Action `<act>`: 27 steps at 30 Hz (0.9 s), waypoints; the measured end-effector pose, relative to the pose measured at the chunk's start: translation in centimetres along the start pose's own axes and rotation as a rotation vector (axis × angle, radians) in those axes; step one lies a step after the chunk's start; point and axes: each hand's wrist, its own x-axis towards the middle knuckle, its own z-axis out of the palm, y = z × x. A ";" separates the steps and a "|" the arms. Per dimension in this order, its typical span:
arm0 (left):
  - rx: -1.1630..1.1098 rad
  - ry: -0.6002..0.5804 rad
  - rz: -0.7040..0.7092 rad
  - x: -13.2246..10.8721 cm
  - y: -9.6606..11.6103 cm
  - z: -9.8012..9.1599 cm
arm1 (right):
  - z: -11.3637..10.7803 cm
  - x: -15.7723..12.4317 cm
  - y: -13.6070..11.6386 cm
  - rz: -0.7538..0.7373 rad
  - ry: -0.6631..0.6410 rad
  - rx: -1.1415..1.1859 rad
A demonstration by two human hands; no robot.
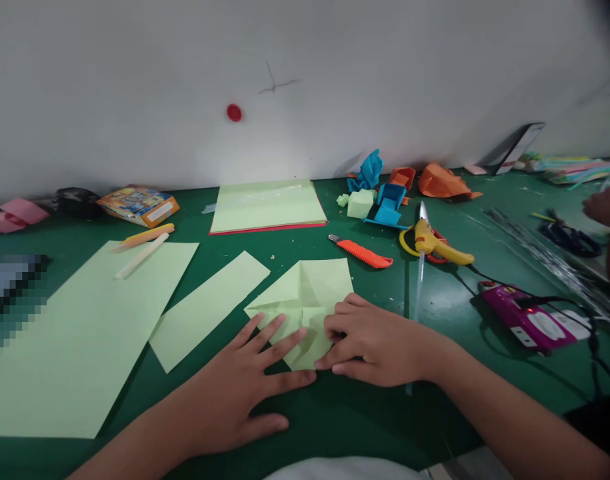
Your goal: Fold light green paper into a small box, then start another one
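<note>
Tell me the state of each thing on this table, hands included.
Creased paper: partly folded
Left hand: fingers spread on it
Right hand: fingers bent at its edge
Paper strip: flat
Large sheet: flat
Cutter: blade out
Purple power strip: red light on
Phone: propped, tilted
Orange paper: crumpled

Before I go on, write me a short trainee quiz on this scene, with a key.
1. True or false: the left hand has its fingers spread over the creased pale green paper.
2. Which lies nearer the yellow hot glue gun? A) pink folded paper; B) orange utility knife.
3. Fill in: the round spot on the wall is ____.

Key: 1 true; 2 B; 3 red.
</note>
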 end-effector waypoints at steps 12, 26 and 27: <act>-0.110 -0.074 0.033 0.4 0.2 -0.6 | -0.8 -0.5 0.4 0.126 -0.001 -0.020; -0.147 -0.054 0.022 0.3 0.1 -0.5 | -2.0 -1.8 2.2 0.220 -0.018 0.028; -0.143 -0.055 0.022 0.3 0.1 -0.5 | -2.0 -2.0 2.5 0.234 -0.017 0.028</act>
